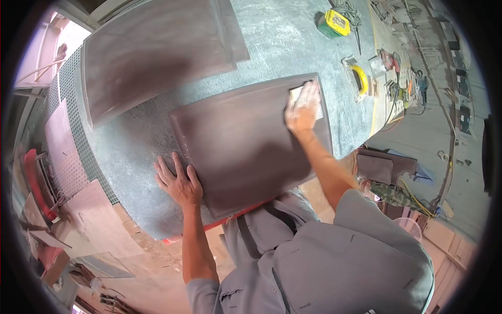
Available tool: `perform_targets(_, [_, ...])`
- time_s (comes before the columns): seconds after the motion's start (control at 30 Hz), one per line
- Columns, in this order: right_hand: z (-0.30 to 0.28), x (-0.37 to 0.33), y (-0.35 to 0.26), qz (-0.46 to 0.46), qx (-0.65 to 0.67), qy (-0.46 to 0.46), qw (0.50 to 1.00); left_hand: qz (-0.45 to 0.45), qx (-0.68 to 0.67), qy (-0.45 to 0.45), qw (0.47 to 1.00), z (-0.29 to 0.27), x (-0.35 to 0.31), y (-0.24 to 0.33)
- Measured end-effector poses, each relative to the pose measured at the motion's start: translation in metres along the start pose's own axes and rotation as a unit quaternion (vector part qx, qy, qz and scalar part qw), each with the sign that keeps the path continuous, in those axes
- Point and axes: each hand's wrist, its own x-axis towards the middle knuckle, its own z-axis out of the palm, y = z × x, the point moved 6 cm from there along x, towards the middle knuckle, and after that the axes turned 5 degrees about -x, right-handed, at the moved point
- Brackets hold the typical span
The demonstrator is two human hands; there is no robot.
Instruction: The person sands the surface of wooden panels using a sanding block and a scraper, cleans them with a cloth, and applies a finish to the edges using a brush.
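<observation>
the dark brown wooden panel lies flat on the grey-green carpeted workbench, just beside a second, larger dark panel further up the surface. the left hand rests with fingers spread, palm down, on the bench against the panel's near left edge, gripping nothing. the right hand lies flat at the panel's far corner, fingers pressed together over a pale sheet of sandpaper, which it holds against the wood.
</observation>
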Motion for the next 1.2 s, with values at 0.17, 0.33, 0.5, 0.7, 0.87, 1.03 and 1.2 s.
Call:
perform_targets(0.17, [0.007,-0.019,-0.27,-0.184,0.173,-0.062,0.966,0.008,-0.01,-0.011,1.0,0.0,0.002,-0.002])
perform_targets(0.33, [0.011,-0.014,-0.275,-0.25,0.155,-0.15,0.944,0.021,0.004,-0.011,1.0,0.002,0.007,-0.003])
perform_targets(0.5, [0.001,0.052,0.018,0.023,-0.007,0.019,1.0,0.015,0.006,-0.012,1.0,-0.002,0.007,0.002])
perform_targets(0.7, [-0.004,0.021,0.008,-0.157,0.01,-0.106,0.982,0.015,-0.001,-0.014,1.0,-0.006,0.006,0.001])
perform_targets(0.87, [-0.014,0.025,-0.003,-0.061,0.002,0.003,0.998,-0.006,-0.003,-0.013,1.0,-0.003,0.006,-0.004])
perform_targets(1.03, [0.017,0.0,-0.262,-0.211,0.259,-0.067,0.94,0.009,-0.017,-0.014,1.0,-0.006,0.013,0.002])
perform_targets(1.2, [0.0,0.036,-0.212,-0.274,0.272,-0.072,0.92,0.002,-0.009,-0.022,1.0,-0.01,0.012,0.0])
